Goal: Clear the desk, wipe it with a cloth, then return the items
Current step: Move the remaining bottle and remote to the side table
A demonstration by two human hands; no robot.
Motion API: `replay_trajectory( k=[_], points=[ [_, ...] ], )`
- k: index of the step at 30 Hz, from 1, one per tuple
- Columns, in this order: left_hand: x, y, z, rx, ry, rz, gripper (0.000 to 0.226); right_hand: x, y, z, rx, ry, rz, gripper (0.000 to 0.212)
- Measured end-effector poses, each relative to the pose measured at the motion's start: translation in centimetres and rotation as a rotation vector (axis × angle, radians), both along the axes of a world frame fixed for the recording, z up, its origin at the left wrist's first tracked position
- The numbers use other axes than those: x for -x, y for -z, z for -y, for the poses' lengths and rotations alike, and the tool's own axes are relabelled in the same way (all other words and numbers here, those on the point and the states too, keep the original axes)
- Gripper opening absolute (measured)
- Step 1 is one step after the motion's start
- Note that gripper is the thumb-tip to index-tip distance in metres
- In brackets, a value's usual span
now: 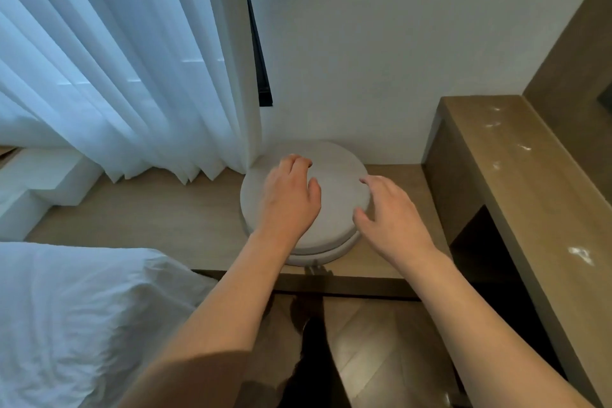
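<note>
Both forearms reach fwd from us. Left hand (pixel 291 195) lies palm-down on top of upper round cushion (pixel 334 189), fingers loosely bent, gripping nothing. Right hand (pixel 390 212) at cushion's right rim, fingers spread and slack; contact w/ rim can't tell. Two cushions stacked flat on low wooden ledge (pixel 149 209), round so no long axis, beside curtain (pixel 116 60). Desk (pixel 530 182) to right, smeared. Bedding (pixel 82 308) at left.
</note>
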State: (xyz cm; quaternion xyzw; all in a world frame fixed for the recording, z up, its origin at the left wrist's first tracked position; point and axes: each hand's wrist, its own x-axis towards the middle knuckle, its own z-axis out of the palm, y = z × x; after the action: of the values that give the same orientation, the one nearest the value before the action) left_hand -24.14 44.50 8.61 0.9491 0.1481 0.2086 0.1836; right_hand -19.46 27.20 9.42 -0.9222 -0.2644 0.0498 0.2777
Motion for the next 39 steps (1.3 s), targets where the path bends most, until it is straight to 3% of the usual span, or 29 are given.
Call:
replay_trajectory(
  k=[13,22,30,39],
  points=[
    [-20.5,1.0,-10.6,0.078,0.097,-0.073,0.033,-18.5,0.6,-9.8,0.076,0.106,-0.027,0.057],
    [-26.3,0.8,-11.3,0.093,0.153,-0.121,0.033,-24.0,0.1,-9.9,0.096,0.183,-0.054,0.057],
    [-29.7,1.0,-8.6,0.056,0.266,-0.109,0.031,-25.6,0.8,-6.6,0.081,0.303,-0.074,0.057],
    [-35.1,1.5,1.6,0.014,0.711,-0.180,0.034,-22.6,1.0,2.0,0.062,0.765,-0.101,0.055]
  ],
)
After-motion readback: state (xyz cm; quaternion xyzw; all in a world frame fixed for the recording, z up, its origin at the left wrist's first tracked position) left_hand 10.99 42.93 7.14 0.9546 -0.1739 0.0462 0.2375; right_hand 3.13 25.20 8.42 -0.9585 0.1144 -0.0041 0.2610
